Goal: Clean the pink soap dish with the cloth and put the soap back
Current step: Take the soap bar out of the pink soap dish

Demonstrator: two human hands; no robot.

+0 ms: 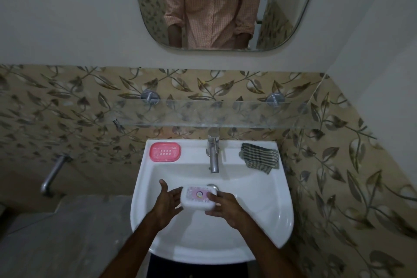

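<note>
Head view: the right hand [225, 207] holds the white soap [196, 201] over the basin of the sink [282, 210], its fingers clamped round the bar's right end, thumb on top. The left hand [167, 203] lies open, its fingers [174, 194] straight and apart, tips at the bar's left edge. Beyond the left fingers, on the sink's back rim, sits the pink soap dish [165, 152]. Beyond the right fingers lies the striped cloth [259, 157], with the tap [213, 153] between them.
</note>
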